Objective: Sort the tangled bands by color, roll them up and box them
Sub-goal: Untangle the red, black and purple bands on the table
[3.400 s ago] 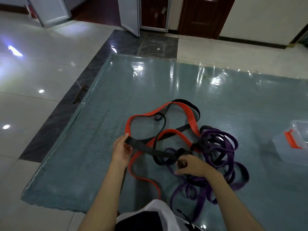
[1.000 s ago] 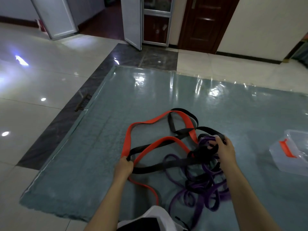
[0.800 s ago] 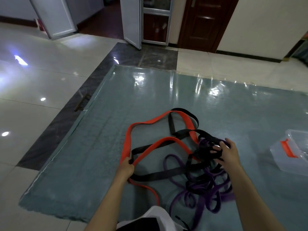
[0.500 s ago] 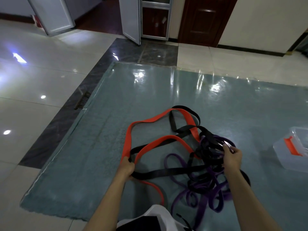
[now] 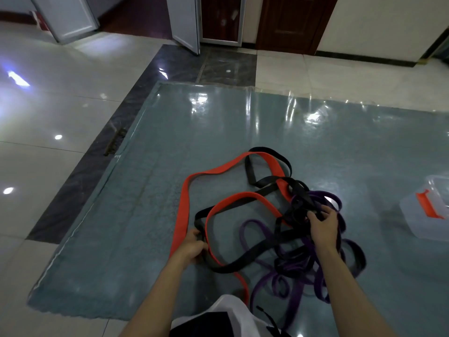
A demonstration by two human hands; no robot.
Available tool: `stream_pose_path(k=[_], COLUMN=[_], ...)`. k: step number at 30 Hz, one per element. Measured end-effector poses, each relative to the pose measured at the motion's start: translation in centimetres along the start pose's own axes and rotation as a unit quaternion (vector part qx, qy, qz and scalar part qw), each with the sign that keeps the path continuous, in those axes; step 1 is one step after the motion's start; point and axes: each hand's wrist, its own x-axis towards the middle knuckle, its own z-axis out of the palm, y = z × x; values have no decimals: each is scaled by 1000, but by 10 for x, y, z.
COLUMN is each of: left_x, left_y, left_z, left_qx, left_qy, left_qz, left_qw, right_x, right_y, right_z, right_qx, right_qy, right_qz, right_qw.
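- Two hands grip the black band (image 5: 245,265): left hand (image 5: 192,248) pinches its near-left loop, right hand (image 5: 323,227) clutches the knot rightward.
- Between them, its long run lies left-to-right.

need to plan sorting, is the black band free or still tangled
Still tangled: the black band weaves through the red band and the purple bands.

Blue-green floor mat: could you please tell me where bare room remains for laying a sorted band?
Free: the blue-green floor mat left of the orange band, and beyond the tangle. Crowded: purple bands near the right hand.
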Motion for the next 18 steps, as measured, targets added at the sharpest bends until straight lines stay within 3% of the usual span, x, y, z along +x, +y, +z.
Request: stream_pose_path(k=[18], left_x=[8], left_y=[-18], left_z=[1], left_qx=[-83], left_qy=[38], left_qz=[23], left_qw=[996], right_x=[-35], right_y=[31], right_z=[-9], right_qx=[-38], right_qy=[-66], right_qz=[-66], right_qw=[995])
